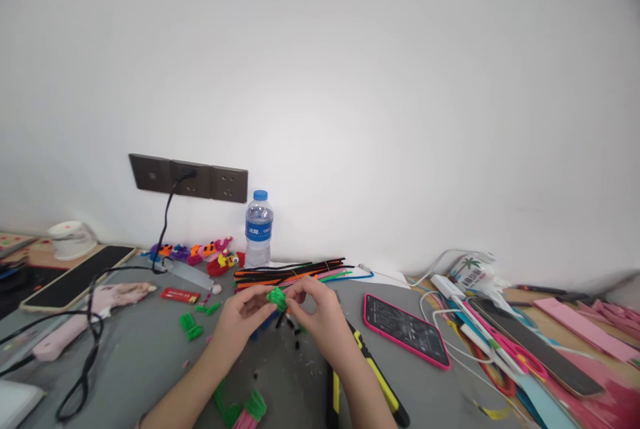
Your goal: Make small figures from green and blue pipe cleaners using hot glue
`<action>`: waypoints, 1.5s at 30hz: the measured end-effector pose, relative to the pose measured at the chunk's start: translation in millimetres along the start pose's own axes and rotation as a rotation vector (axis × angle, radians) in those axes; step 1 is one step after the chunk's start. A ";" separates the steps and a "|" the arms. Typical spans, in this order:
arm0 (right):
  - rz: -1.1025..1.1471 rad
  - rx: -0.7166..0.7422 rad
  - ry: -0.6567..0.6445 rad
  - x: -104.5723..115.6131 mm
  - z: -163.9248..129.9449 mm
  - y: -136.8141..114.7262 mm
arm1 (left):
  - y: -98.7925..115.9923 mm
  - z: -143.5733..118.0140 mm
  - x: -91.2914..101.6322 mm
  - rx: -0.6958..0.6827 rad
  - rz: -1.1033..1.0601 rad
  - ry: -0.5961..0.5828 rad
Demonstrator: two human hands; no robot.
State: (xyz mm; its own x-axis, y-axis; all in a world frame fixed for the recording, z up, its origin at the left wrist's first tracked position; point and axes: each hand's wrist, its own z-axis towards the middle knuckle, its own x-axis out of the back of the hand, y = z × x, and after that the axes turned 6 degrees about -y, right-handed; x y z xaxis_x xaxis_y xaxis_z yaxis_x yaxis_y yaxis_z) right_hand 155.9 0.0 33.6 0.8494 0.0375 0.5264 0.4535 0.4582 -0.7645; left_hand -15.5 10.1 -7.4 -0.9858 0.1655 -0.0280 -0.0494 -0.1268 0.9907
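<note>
- The person's left hand (245, 312) has thumb and fingertips drawn in to a narrow pinch on a green fuzzy piece (277, 298).
- The person's right hand (317, 309) pinches the same piece from the other side, fingers bent and close together; the piece sits between the two hands, raised over the grey table (150, 375).
- Just beyond both hands lies a bundle of fuzzy stems (295, 273), black and orange among them, with a water bottle (259, 235) standing behind its left end, near the wall.
- Below the fingertips, between the hands, small black bits (297, 345) are scattered on the tabletop.
- To the left of the left hand, a loose green clump (191, 327) lies near a red packet (179, 295); farther left is a pale pink corded tool (63, 335).
- Beyond the left hand, colourful fuzzy figures (203, 252) lie in a row toward the wall.
- Nearer the person than the left hand, a green-and-pink piece (254, 407) shows between the forearms, cut off by the lower edge.
- Beside the right forearm, yellow-and-black handles (381, 379) lie partly hidden under it.
- Right of the right hand is a pink-cased phone (406, 330), its screen lit; pink scissors (520, 354) lie farther right.
</note>
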 end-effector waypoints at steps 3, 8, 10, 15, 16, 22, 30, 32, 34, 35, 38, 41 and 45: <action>0.002 -0.001 -0.004 0.0 -0.4 0.2 | 0.0 -0.1 0.2 0.007 0.003 0.003; 0.010 0.000 -0.025 0.3 -1.9 1.9 | 0.3 -0.9 0.2 0.003 -0.004 0.015; 0.003 -0.006 -0.029 0.3 -2.3 2.5 | 0.6 -1.1 0.0 0.009 0.000 0.012; -0.014 -0.012 -0.037 -0.1 -2.4 2.5 | 0.7 -1.3 -0.4 0.022 -0.011 0.007; -0.016 -0.013 -0.036 -0.1 -2.4 2.1 | 0.7 -1.4 -0.3 0.023 -0.015 0.004; -0.035 -0.013 -0.019 -0.5 -1.4 0.8 | 0.4 -1.8 -0.5 0.010 -0.032 -0.023; -0.076 0.014 0.012 -2.7 -1.1 2.3 | 6.4 -4.7 -6.0 0.066 -0.065 0.008; -0.081 0.017 0.011 -3.2 -1.8 2.3 | 7.7 -4.9 -6.8 0.088 -0.085 0.005; -0.086 0.018 0.012 -3.5 -2.4 2.6 | 7.8 -4.6 -7.0 0.101 -0.115 -0.004; -0.087 0.019 0.014 -3.5 -2.6 2.9 | 7.5 -4.3 -7.0 0.104 -0.127 -0.006; -0.074 0.024 0.016 -2.9 -3.3 3.9 | 7.3 -3.6 -7.0 0.120 -0.150 -0.002; -0.050 0.047 0.002 -2.5 -3.5 5.3 | 8.5 -3.8 -7.9 0.145 -0.163 0.002; -0.052 0.083 0.006 -3.0 -2.5 7.0 | 9.2 -4.3 -9.4 0.156 -0.169 0.001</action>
State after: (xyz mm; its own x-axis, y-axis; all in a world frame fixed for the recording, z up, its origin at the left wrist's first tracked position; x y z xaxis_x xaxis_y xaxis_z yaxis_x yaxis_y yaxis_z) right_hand 157.2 0.9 25.8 0.8270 0.0062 0.5622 0.4736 0.5312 -0.7025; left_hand -7.4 3.2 1.3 -0.9656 0.1710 -0.1958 -0.1889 0.0557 0.9804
